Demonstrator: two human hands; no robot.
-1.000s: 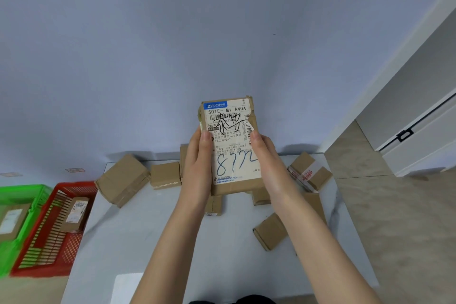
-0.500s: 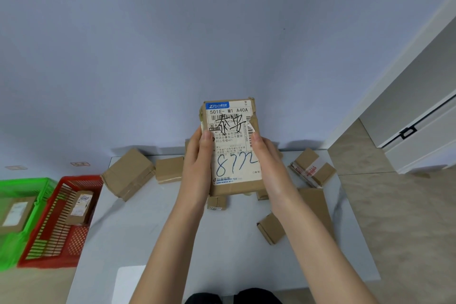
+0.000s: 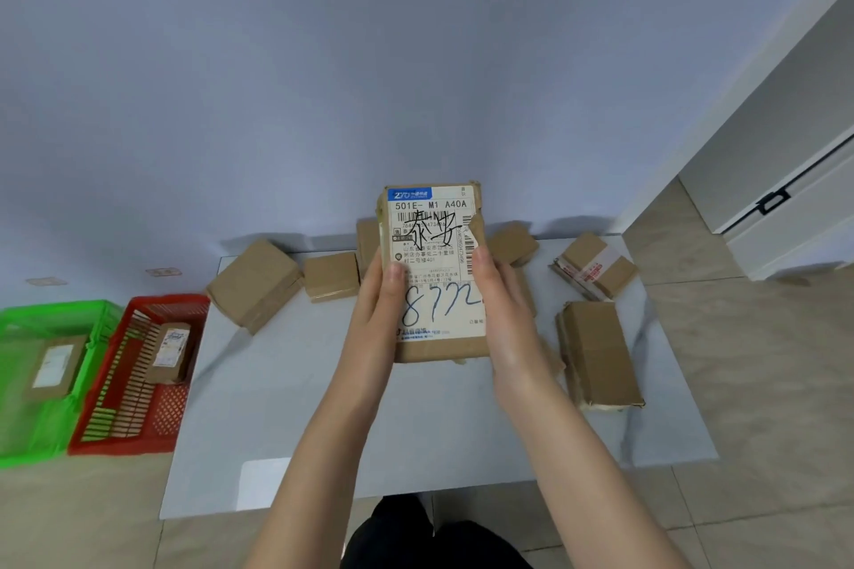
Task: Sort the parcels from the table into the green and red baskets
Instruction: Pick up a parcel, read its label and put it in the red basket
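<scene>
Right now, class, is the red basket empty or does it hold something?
Not empty. One small brown parcel with a white label lies inside the red basket, on its slatted floor.

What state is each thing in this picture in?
Held parcel: upright, lifted off the table, label facing the camera.
Left hand: grips the parcel's left edge.
Right hand: grips its right edge.
Red basket: holds a narrow parcel.
Green basket: holds a flat parcel.
Table: brown parcels lie unsorted on it.

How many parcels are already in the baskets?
2. One flat parcel lies in the green basket, one smaller parcel in the red basket. The green basket runs out of frame, so more may be hidden.
</scene>
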